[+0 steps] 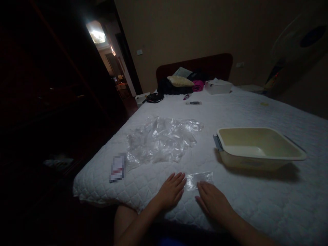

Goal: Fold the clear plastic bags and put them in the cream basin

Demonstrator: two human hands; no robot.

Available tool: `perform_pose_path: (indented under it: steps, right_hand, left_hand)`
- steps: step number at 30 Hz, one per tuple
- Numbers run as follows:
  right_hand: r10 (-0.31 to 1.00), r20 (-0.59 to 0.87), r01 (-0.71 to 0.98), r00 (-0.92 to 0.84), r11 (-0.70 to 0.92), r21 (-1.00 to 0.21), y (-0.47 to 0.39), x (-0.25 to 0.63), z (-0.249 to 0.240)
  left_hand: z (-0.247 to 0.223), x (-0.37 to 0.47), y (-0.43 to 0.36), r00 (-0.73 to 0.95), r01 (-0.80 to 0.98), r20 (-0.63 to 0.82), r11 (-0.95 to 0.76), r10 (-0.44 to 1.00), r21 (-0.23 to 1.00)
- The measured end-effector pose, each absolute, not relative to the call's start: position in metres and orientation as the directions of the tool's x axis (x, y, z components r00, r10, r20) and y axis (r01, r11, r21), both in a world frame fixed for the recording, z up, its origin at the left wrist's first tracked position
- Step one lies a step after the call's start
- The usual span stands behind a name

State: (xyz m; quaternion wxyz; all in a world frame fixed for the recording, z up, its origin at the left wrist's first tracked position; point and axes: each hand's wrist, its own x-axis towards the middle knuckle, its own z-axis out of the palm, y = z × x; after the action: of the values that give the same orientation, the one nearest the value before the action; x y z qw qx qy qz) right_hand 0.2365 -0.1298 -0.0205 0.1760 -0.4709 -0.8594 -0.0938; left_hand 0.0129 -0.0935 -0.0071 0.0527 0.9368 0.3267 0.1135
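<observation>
A small clear plastic bag [199, 177] lies flat on the white quilted bed cover [179, 213] in front of me. My left hand [171, 191] rests flat at the bag's left edge, fingers stretched out. On the bag's lower right part lies my right hand [212, 200], its fingers extended and the thumb apart. Farther off, left of centre, spreads a loose pile of clear plastic bags [161, 140]. Neither hand is closed around anything.
A cream plastic basin [258, 164] with grey handles stands to the right. A blurred-out packet [118, 168] lies near the left edge. Toward the headboard [200, 65] are a white box [218, 87], a pillow [180, 81], dark cloth and a pen-like item [194, 103].
</observation>
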Motion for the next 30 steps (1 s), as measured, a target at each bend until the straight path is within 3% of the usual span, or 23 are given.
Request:
perform_pose_path:
  steps: [3, 9, 14, 17, 23, 30]
  right_hand:
    - [0.735, 0.389, 0.790, -0.555, 0.612, -0.030, -0.126, 0.251, -0.027]
    - [0.673, 0.402, 0.673, -0.621, 0.721, -0.167, -0.100, 0.284, -0.015]
    - [0.627, 0.449, 0.576, -0.637, 0.774, -0.263, -0.087, 0.292, -0.018]
    - [0.622, 0.459, 0.550, -0.634, 0.781, -0.297, -0.087, 0.291, -0.020]
    - [0.641, 0.476, 0.612, -0.603, 0.754, -0.239, -0.094, 0.286, -0.014]
    - [0.622, 0.556, 0.692, -0.552, 0.713, -0.111, -0.103, 0.271, -0.012]
  left_hand:
    - [-0.008, 0.010, -0.095, 0.748, 0.597, 0.218, -0.779, 0.627, 0.194]
    - [-0.024, 0.004, -0.093, 0.635, 0.583, 0.437, -0.767, 0.637, 0.269]
    - [-0.030, 0.012, -0.076, 0.653, 0.571, 0.558, -0.817, 0.512, 0.081]
    - [-0.022, 0.022, -0.065, 0.761, 0.478, 0.502, -0.878, 0.411, -0.005]
    - [-0.016, 0.039, -0.056, 0.862, 0.292, 0.444, -0.956, 0.243, -0.042]
    - [-0.020, 0.041, -0.058, 0.864, 0.312, 0.440, -0.946, 0.243, -0.090]
